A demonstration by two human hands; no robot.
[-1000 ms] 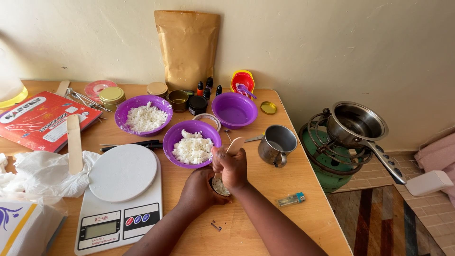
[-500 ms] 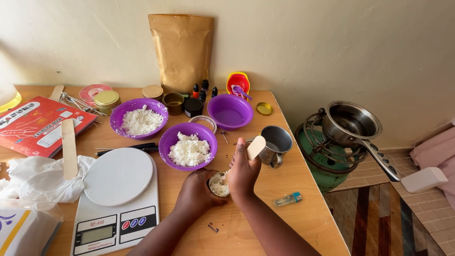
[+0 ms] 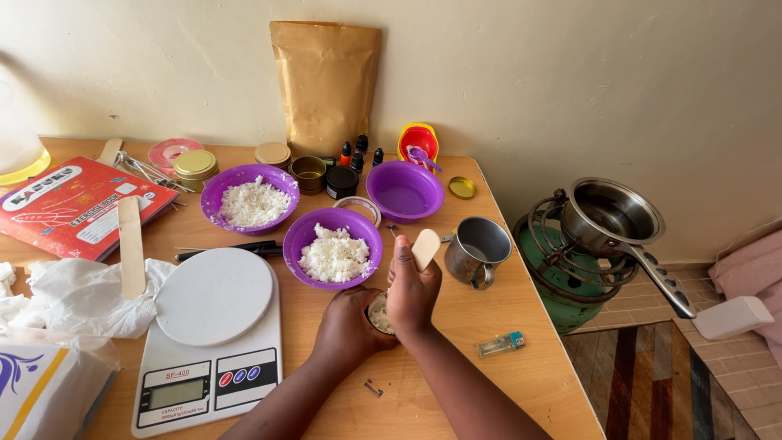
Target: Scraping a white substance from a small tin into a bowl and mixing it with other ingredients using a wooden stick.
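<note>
The left hand (image 3: 346,330) wraps a small tin (image 3: 378,313) of white flakes on the bench (image 3: 521,358), hiding most of it. Above it, the right hand (image 3: 411,289) pinches a flat wooden stick (image 3: 425,248); its lower end is covered by the fingers.

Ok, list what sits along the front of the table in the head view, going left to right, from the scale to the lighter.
White kitchen scale → left hand cupping a small tin of white flakes → right hand holding a wooden stick → metal cup → lighter.
</note>
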